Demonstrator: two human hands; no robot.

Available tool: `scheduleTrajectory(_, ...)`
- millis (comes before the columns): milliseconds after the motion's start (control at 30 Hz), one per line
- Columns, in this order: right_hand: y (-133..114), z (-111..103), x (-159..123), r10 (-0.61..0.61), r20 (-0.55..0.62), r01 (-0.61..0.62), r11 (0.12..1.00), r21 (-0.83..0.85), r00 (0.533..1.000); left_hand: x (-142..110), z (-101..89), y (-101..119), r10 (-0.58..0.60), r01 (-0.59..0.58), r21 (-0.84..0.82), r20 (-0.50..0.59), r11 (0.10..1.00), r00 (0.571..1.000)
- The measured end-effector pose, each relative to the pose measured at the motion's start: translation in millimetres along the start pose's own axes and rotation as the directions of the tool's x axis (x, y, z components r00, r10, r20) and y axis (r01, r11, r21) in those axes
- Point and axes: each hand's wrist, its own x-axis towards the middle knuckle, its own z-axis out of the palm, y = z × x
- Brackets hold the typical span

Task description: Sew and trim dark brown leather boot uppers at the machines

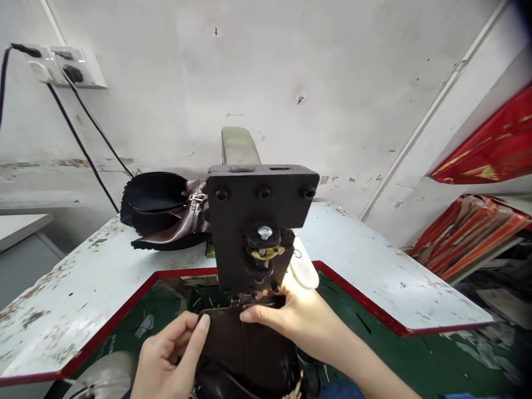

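Note:
A dark brown leather boot piece point(245, 349) lies under the head of a dark sewing machine point(260, 221), just below its needle area. My left hand point(166, 354) pinches the leather's near left edge with thumb and fingers. My right hand point(291, 318) presses the leather's top right edge with flat fingers, close to the presser foot. A lamp glare lights my right hand.
A white worn table point(83, 282) with a red-edged cut-out surrounds the machine. A stack of brown boot uppers point(166, 213) sits behind on the left. Black cables point(83, 133) hang from a wall socket. Red packages point(477, 227) lie at the right.

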Motion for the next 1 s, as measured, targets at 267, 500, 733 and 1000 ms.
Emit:
scheduleTrajectory(267, -6, 19, 6, -0.122, -0.004, 0.121, 0.991, -0.056, 0.993, 29, -16.6, 49, 0.109, -0.218, 0.276, 0.364, 0.936, 0.925)
scheduleTrajectory(500, -4, -35, 2, -0.141, 0.143, 0.189, 0.889, -0.417, 0.98, 37, -5.0, 48, 0.021, -0.152, 0.386, 0.323, 0.91, 0.946)
scheduleTrajectory(733, 5, -37, -5, -0.163, 0.11, 0.192, 0.911, -0.366, 0.98, 30, -19.6, 36, 0.005, -0.096, 0.305, 0.287, 0.948, 0.958)
scheduleTrajectory(1000, 1, -24, -4, -0.194, 0.086, 0.212, 0.912, -0.351, 0.977, 27, -28.0, 23, 0.044, -0.104, 0.351, 0.177, 0.931, 0.983)
